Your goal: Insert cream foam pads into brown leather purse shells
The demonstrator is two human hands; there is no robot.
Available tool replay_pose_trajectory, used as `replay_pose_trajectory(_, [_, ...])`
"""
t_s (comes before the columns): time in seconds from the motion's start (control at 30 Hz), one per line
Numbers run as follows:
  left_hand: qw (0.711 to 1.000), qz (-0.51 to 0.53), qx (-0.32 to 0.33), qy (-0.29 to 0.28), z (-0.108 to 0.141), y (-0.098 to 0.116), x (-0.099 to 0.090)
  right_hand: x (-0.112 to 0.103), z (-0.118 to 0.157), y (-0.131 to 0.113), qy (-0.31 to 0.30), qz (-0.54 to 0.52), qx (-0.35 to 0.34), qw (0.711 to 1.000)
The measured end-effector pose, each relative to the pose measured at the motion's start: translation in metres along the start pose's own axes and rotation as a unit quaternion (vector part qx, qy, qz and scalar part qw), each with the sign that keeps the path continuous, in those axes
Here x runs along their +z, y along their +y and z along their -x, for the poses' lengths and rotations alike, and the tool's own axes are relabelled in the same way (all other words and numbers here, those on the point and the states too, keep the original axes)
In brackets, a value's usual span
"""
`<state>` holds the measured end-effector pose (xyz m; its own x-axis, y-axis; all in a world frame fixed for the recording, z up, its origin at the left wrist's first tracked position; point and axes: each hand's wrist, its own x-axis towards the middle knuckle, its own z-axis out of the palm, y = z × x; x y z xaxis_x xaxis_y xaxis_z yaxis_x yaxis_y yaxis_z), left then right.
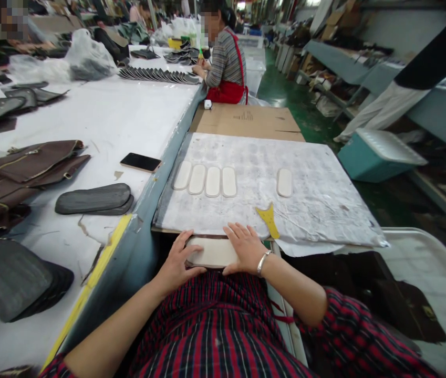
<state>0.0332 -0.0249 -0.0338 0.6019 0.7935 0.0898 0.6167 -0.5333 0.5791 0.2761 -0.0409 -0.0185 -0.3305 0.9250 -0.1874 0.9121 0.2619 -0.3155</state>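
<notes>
Close to my body, at the near edge of the work board, I hold a long rounded pad [213, 252] with a pale top and a dark brown edge. My left hand [179, 257] grips its left end, the thumb along the near side. On the right end lies my right hand [246, 248], fingers over the far edge and thumb at the near edge. Whatever is under the pad is hidden. Beyond my hands, several pale oval pieces [213, 181] lie in a row on the paper-covered board [254, 157], and one pale oval piece [284, 182] lies apart to the right.
A yellow forked piece [269, 219] lies near the board's front edge. On the white table [100, 115] to the left are a phone [141, 162], dark oval pieces [93, 199] and brown leather parts [29, 163]. A co-worker [226, 63] sits beyond the cardboard [246, 122]. A tray [415, 262] with dark pieces stands right.
</notes>
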Motion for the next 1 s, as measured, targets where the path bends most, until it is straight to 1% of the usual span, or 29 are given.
replay_pose_trajectory(0.1, [0.999, 0.041, -0.019, 0.001, -0.001, 0.004, 0.004, 0.0, -0.012, -0.003, -0.029, -0.009, -0.002, 1.0])
replay_pose_trajectory(0.17, [0.996, 0.075, -0.039, 0.0, 0.0, 0.006, 0.003, 0.0, -0.018, -0.005, -0.05, -0.019, 0.002, 0.999])
replay_pose_trajectory(0.27, [0.991, 0.111, -0.066, 0.013, 0.002, 0.005, 0.002, 0.0, -0.029, -0.01, -0.074, -0.031, 0.0, 0.997])
replay_pose_trajectory(0.4, [0.984, 0.156, -0.087, 0.024, 0.003, -0.001, 0.004, 0.006, -0.049, -0.03, -0.099, -0.03, -0.019, 0.994])
replay_pose_trajectory(0.5, [0.977, 0.192, -0.095, 0.023, 0.004, -0.008, 0.006, 0.004, -0.059, -0.048, -0.094, -0.026, -0.047, 0.994])
replay_pose_trajectory(0.57, [0.971, 0.212, -0.107, 0.011, 0.006, -0.011, 0.006, -0.007, -0.059, -0.046, -0.067, -0.04, -0.067, 0.995])
replay_pose_trajectory(0.6, [0.97, 0.215, -0.109, 0.002, 0.007, -0.011, 0.004, -0.015, -0.056, -0.037, -0.048, -0.059, -0.075, 0.994])
replay_pose_trajectory(0.63, [0.972, 0.209, -0.108, -0.007, 0.007, -0.011, 0.002, -0.024, -0.052, -0.023, -0.022, -0.082, -0.073, 0.994])
replay_pose_trajectory(0.67, [0.977, 0.188, -0.099, -0.016, 0.008, -0.01, -0.001, -0.033, -0.045, -0.004, 0.013, -0.104, -0.051, 0.993])
replay_pose_trajectory(0.7, [0.985, 0.151, -0.084, -0.022, 0.006, -0.008, -0.004, -0.041, -0.037, 0.018, 0.043, -0.12, -0.007, 0.992])
replay_pose_trajectory(0.73, [0.993, 0.1, -0.063, -0.024, 0.004, -0.005, -0.007, -0.047, -0.027, 0.044, 0.08, -0.124, 0.062, 0.987])
replay_pose_trajectory(0.77, [0.998, 0.041, -0.037, -0.023, -0.001, -0.001, -0.009, -0.049, -0.016, 0.069, 0.103, -0.113, 0.156, 0.976])
replay_pose_trajectory(0.8, [0.999, -0.02, -0.007, -0.024, -0.007, 0.004, -0.009, -0.047, -0.006, 0.094, 0.084, -0.095, 0.243, 0.962])
replay_pose_trajectory(0.87, [0.991, -0.114, 0.053, -0.04, -0.026, 0.018, -0.004, -0.032, 0.01, 0.134, 0.053, -0.081, 0.318, 0.943])
replay_pose_trajectory(0.9, [0.985, -0.139, 0.079, -0.061, -0.038, 0.026, 0.002, -0.02, 0.015, 0.148, 0.038, -0.075, 0.342, 0.936])
replay_pose_trajectory(0.93, [0.979, -0.152, 0.099, -0.089, -0.05, 0.035, 0.008, -0.007, 0.016, 0.158, 0.029, -0.07, 0.36, 0.93])
replay_pose_trajectory(1.0, [0.969, -0.156, 0.116, -0.151, -0.072, 0.052, 0.022, 0.018, 0.013, 0.169, 0.015, -0.06, 0.391, 0.918])
